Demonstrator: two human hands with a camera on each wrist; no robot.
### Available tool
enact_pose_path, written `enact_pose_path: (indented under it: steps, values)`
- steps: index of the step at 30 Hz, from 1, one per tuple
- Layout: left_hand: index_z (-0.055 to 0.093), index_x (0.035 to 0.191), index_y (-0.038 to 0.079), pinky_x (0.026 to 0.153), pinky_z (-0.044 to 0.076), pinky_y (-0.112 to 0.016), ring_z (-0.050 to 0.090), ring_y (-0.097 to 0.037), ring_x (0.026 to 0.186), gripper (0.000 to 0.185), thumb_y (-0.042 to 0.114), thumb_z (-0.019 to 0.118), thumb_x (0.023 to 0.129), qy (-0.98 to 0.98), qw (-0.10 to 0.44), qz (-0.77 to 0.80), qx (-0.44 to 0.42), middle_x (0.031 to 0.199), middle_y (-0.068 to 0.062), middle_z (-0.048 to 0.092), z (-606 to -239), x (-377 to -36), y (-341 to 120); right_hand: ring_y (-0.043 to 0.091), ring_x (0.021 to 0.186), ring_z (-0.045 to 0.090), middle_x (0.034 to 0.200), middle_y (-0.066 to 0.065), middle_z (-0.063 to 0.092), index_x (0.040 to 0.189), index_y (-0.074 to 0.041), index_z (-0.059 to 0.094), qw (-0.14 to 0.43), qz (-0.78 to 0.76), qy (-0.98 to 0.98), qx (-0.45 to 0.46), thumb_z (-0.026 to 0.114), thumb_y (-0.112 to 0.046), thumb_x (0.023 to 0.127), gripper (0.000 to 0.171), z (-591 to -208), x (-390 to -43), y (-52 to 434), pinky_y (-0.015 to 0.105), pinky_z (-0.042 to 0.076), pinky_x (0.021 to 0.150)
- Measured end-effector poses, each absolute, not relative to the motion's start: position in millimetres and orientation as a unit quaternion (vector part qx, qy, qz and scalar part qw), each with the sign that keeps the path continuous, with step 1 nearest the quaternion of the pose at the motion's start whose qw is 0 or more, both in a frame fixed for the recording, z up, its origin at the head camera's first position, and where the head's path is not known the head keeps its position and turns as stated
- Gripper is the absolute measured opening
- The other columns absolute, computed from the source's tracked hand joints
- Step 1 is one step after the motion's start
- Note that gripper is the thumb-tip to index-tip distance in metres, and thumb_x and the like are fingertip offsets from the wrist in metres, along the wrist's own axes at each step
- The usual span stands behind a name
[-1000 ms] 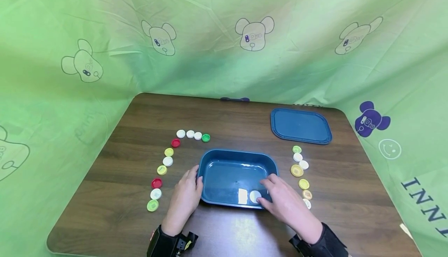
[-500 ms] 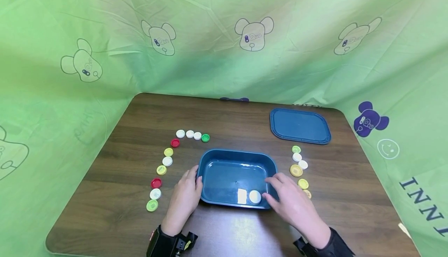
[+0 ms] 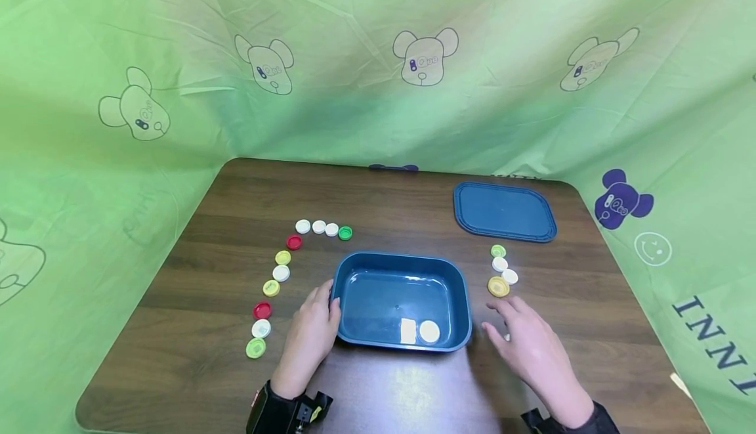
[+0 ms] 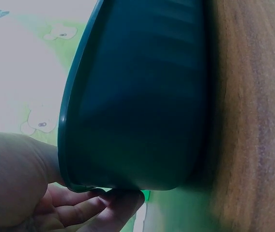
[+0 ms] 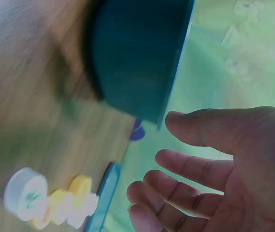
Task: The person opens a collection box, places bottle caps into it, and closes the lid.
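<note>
Inside the blue container [image 3: 386, 303] lies one white cap [image 3: 429, 331].

Blue tub [image 3: 372, 303]: upright | white cap [image 3: 429, 331]: flat inside, near-right corner

In head view the right grip [image 3: 530, 343] mostly hides a white cap [image 3: 507, 337].

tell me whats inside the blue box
Inside the blue box, one round white cap lies near the front right corner. The pale patch beside it looks like a reflection. The floor under the cap is covered.
</note>
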State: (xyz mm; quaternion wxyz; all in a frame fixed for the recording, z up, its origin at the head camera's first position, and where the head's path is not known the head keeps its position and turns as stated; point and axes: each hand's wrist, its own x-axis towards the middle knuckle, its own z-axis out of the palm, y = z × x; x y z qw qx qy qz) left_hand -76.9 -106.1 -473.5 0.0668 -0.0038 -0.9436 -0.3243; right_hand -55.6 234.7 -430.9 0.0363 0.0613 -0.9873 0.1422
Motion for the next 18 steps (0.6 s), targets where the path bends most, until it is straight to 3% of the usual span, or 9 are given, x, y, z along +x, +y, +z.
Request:
enact_pose_path:
  steps: [5, 9, 13, 18]
  values:
    - [0.057, 0.134, -0.009, 0.09, 0.055, -0.056, 0.067, -0.041, 0.11, 0.04, 0.013, 0.061, 0.1, -0.945, 0.065, -0.321, -0.002, 0.126, -0.026, 0.064, -473, -77, -106, 0.02, 0.072, 0.057, 0.095, 0.011, 0.065, 0.114, -0.003, 0.071, 0.054, 0.145, -0.987, 0.05, 0.081, -0.019, 0.083, 0.037, -442, -50, 252, 0.042, 0.05, 0.062]
    - [0.056, 0.134, -0.009, 0.09, 0.055, -0.057, 0.067, -0.042, 0.111, 0.04, 0.012, 0.061, 0.1, -0.945, 0.061, -0.32, 0.0, 0.127, -0.026, 0.063, -472, -77, -105, 0.022, 0.072, 0.058, 0.095, 0.011, 0.064, 0.113, -0.002, 0.071, 0.045, 0.148, -0.987, 0.035, 0.08, -0.021, 0.083, 0.036, -448, -47, 263, 0.046, 0.05, 0.062]
    - [0.056, 0.134, -0.009, 0.09, 0.055, -0.057, 0.067, -0.042, 0.111, 0.041, 0.013, 0.061, 0.1, -0.945, 0.057, -0.321, 0.002, 0.128, -0.026, 0.063, -471, -78, -105, 0.032, 0.082, 0.065, 0.101, 0.015, 0.065, 0.115, 0.0, 0.069, 0.031, 0.152, -0.988, 0.016, 0.078, -0.023, 0.085, 0.038, -453, -43, 274, 0.055, 0.052, 0.071]
    - [0.056, 0.134, -0.009, 0.09, 0.055, -0.057, 0.067, -0.043, 0.11, 0.041, 0.013, 0.062, 0.1, -0.945, 0.058, -0.32, 0.003, 0.128, -0.027, 0.063, -472, -78, -105, 0.04, 0.094, 0.066, 0.107, 0.017, 0.066, 0.117, 0.0, 0.068, 0.008, 0.154, -0.988, -0.004, 0.076, -0.027, 0.088, 0.04, -459, -36, 284, 0.058, 0.051, 0.077]
